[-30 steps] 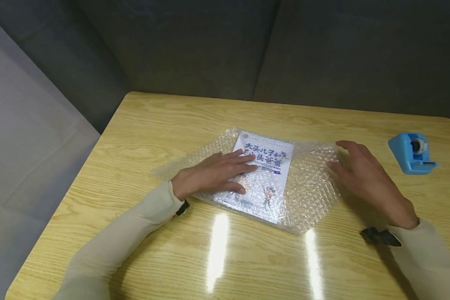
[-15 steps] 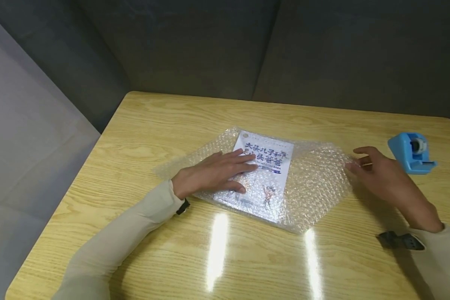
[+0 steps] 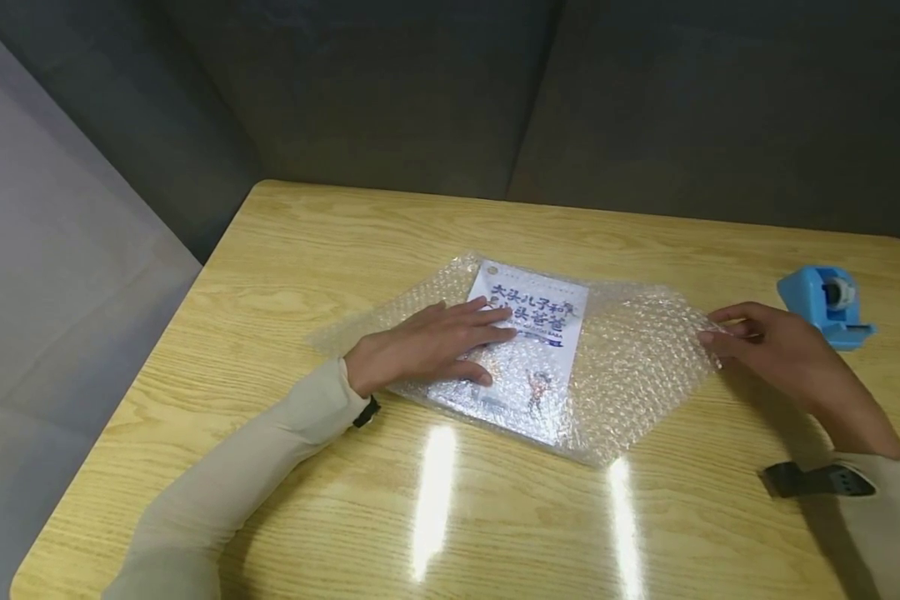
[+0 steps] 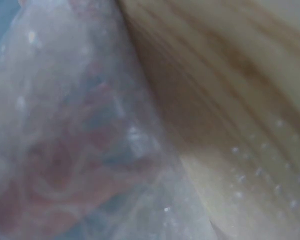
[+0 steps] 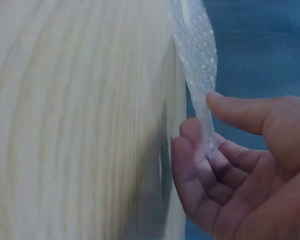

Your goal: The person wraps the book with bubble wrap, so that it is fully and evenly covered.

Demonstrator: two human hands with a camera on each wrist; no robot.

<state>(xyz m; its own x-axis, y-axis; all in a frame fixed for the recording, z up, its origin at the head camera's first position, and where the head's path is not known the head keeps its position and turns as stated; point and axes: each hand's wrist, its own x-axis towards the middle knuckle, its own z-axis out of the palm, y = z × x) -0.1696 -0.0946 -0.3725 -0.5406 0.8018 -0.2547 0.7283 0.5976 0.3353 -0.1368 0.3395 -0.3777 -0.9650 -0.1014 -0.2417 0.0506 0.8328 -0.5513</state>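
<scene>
A book (image 3: 528,300) with a white cover, blue lettering and a small cartoon figure lies on the table, with clear bubble wrap (image 3: 633,375) over its lower part and spreading out to both sides. My left hand (image 3: 438,346) rests on the wrapped book, fingers spread and straight, pointing right. At the far right end of the wrap, my right hand (image 3: 783,350) pinches its edge between thumb and fingers. The right wrist view shows that edge of bubble wrap (image 5: 202,65) between the thumb and curled fingers, lifted off the wood. Blurred wrap fills much of the left wrist view.
A blue tape dispenser (image 3: 828,308) with a roll in it stands on the right of the wooden table (image 3: 330,500), just beyond my right hand. A dark partition (image 3: 390,100) rises behind the table's back edge. Pale cloth (image 3: 60,275) hangs at the left.
My right hand has moved right and now holds the wrap's right end, which has unfolded and stretched farther right. My left hand has stayed on the book.
</scene>
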